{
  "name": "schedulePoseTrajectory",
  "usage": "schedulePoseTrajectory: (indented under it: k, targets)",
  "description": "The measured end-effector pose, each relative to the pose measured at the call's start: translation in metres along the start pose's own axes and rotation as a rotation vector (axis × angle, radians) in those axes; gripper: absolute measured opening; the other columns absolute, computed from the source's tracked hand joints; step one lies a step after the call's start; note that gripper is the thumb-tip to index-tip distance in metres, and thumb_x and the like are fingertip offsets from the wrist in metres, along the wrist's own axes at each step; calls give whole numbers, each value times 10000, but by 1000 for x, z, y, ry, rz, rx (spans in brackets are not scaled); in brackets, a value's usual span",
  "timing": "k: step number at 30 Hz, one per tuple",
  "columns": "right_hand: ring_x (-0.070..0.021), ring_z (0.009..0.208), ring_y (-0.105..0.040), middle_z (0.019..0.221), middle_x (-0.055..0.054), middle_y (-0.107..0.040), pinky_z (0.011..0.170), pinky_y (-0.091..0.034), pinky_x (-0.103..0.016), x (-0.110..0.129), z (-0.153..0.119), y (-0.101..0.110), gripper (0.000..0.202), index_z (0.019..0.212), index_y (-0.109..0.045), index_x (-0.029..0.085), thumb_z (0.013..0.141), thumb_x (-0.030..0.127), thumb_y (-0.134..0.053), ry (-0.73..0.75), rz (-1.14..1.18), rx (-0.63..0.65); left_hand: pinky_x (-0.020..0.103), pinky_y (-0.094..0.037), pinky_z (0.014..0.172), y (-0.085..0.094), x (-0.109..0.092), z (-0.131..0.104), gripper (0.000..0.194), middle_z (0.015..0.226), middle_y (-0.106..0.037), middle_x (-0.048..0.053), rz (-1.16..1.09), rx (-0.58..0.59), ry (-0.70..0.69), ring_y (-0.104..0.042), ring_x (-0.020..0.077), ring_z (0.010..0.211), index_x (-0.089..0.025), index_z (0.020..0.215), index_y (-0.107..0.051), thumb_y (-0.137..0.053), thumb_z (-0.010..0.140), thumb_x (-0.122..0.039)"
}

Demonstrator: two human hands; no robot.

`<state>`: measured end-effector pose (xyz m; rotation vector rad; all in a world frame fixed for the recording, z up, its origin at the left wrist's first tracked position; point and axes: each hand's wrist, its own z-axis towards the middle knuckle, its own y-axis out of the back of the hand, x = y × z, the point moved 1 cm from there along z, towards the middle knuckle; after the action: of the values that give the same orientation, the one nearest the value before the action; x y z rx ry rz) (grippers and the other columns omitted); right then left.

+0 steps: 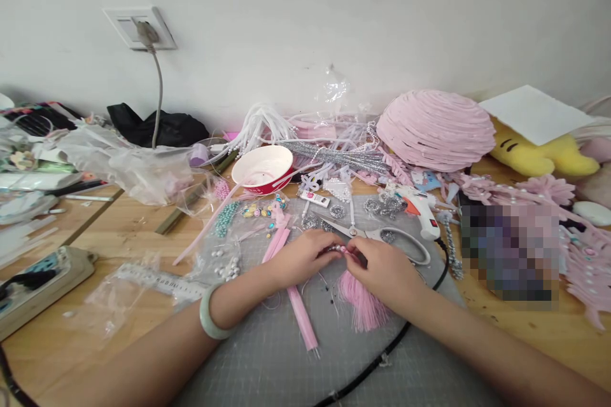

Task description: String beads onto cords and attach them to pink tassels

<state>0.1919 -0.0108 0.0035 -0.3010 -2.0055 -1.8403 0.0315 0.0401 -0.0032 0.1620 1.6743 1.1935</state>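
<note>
Over the grey cutting mat [267, 375], my left hand [303, 257] and my right hand [386, 270] meet, fingertips closed in a pinch. Between them runs a short strand of small pink and silvery beads [342, 249], partly hidden by the fingers. A pink tassel [361, 305] lies under my right hand; whether it joins the strand I cannot tell. Just behind the hands rest scissors [405, 243] with grey handles. Pink tubes [301, 318] pass beneath my left wrist, which wears a pale green bangle [210, 313].
A white-and-red bowl [281, 181], teal beads [226, 221] and white beads [226, 265] sit to the left. At right are a glue gun [426, 217], its black cable [396, 350] crossing the mat, and a large pink wound bundle [434, 130]. A ruler [162, 281] and power strip [42, 286] lie left.
</note>
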Motion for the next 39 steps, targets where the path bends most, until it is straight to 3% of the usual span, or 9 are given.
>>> schedulePoseTrajectory:
  k: [7,13,22,31,39]
  targets:
    - [-137,610,-561,676,17,-636,534,-308,-233,-1,1,3,104,760,-570,216,780,263,-479,-40,107,2,238,-449,703,4,4,-1,201,924,-666,28,-147,-7,139,-596,150,811,-186,988,-587,-484,850,-291]
    - [-126,596,-549,701,14,-638,540,-325,-226,1,0,3,132,792,-581,213,802,283,-470,-16,199,26,253,-440,788,2,2,0,200,968,-649,49,-116,-30,34,-584,154,901,-178,975,-582,-426,887,-268]
    - [-125,588,-521,667,5,-609,542,-312,-232,0,1,0,139,765,-565,188,803,267,-457,-9,220,54,280,-439,762,-1,1,1,228,882,-626,72,90,49,43,-577,175,834,-147,917,-557,-346,909,-232]
    - [-153,688,-588,759,-9,-660,607,-361,-247,6,-1,1,134,880,-578,199,776,263,-523,-3,220,46,254,-432,749,-3,5,-2,271,881,-630,61,34,67,7,-581,160,826,-152,920,-560,-319,921,-275]
    - [-164,790,-617,854,-27,-683,668,-395,-257,3,-1,-3,177,915,-591,197,848,322,-485,57,281,37,246,-426,735,-1,4,-3,332,869,-636,50,-90,60,40,-578,154,809,-156,898,-572,-289,925,-326]
